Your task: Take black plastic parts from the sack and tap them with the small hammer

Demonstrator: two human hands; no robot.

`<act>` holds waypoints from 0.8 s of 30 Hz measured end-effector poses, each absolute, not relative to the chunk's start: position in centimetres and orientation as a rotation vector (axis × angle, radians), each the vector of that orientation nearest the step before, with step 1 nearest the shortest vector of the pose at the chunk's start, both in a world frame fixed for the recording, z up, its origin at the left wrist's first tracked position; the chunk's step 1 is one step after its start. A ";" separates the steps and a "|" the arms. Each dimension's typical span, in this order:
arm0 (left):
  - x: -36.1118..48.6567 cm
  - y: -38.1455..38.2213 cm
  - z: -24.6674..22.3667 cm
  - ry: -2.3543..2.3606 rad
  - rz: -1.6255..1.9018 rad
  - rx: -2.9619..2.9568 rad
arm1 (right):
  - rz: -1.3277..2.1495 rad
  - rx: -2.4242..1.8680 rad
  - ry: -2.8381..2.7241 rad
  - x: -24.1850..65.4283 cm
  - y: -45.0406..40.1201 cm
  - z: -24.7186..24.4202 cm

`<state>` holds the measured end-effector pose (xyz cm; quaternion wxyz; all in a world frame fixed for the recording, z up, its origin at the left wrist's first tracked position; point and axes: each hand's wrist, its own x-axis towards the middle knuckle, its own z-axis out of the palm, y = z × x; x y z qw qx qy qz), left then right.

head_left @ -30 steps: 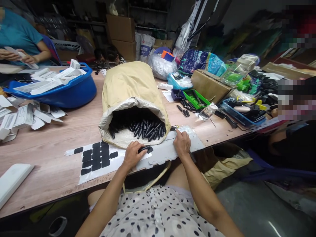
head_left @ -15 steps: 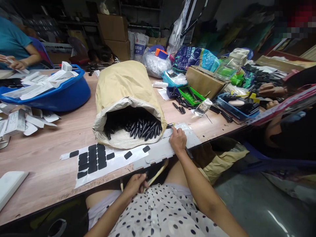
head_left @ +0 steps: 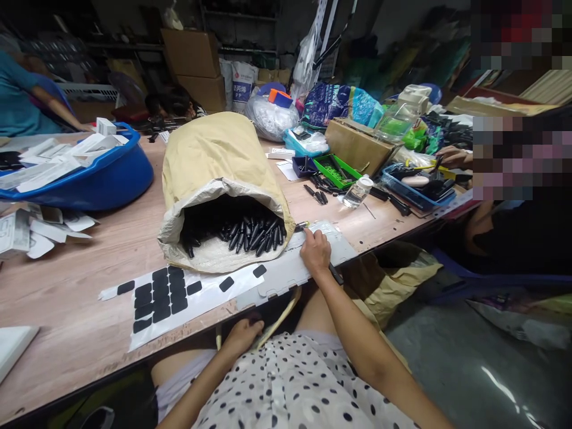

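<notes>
My right hand point(head_left: 316, 253) rests closed on a pale grey board point(head_left: 339, 241) at the table edge. By its fingertips lies a small black piece with a yellowish end point(head_left: 302, 226). A black handle-like part point(head_left: 336, 274) shows by the wrist; whether the hand grips it is hidden. Low over my lap, below the table edge, my left hand point(head_left: 243, 335) has its fingers curled; what they hold, if anything, cannot be seen. In front stands a tan sack point(head_left: 218, 146), its mouth towards me, with many black pen-shaped parts point(head_left: 257, 233) inside. Black rounded stickers point(head_left: 161, 295) lie on a white sheet point(head_left: 201, 307).
At left are a blue basin point(head_left: 111, 179) of white boxes and more boxes point(head_left: 40, 229) beside it. Beyond my right hand stand a clear bottle point(head_left: 357, 192), a green tray point(head_left: 337, 173) and a blue tray point(head_left: 417, 189). Co-workers sit at both sides.
The view has shifted slightly, so the table things sit further left. My left hand has turned a little, its fingers lower. The left co-worker's arm now reaches towards the basin.
</notes>
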<state>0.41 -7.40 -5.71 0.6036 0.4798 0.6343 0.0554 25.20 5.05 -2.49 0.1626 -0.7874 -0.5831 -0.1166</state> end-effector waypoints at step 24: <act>1.6 5.7 0.7 1.588 0.907 2.128 | -0.346 -2.242 -1.675 25.2 5.0 -2.5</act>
